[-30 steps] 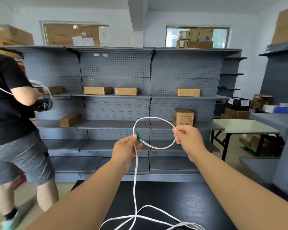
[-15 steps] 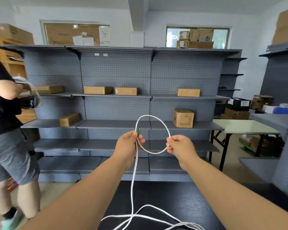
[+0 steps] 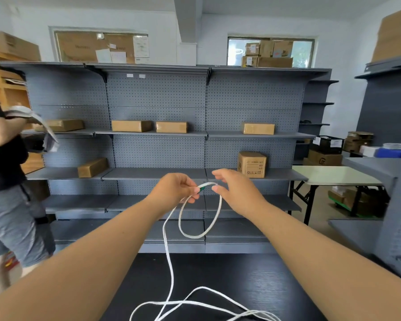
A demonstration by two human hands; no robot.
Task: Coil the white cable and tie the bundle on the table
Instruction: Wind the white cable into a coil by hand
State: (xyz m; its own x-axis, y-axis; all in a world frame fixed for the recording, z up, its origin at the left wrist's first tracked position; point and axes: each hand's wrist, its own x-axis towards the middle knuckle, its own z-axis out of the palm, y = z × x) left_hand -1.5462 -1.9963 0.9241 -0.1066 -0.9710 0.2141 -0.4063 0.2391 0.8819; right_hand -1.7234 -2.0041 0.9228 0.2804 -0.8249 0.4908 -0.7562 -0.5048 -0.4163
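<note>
**Background.** Grey pegboard shelving [image 3: 158, 154] spans the back wall. It carries four flat cardboard boxes [image 3: 131, 125] on the upper shelf and two lower down, one an upright labelled carton [image 3: 251, 164]. A person in black shirt and grey shorts [image 3: 7, 205] stands at the left. A pale folding table [image 3: 333, 176] stands at the right.

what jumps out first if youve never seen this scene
Two bare arms reach up the middle: the left hand pinches the white cable by its green tip, a single loop hanging between it and the right hand. The rest trails loose onto the black table, with grey shelves of cardboard boxes behind.
</note>
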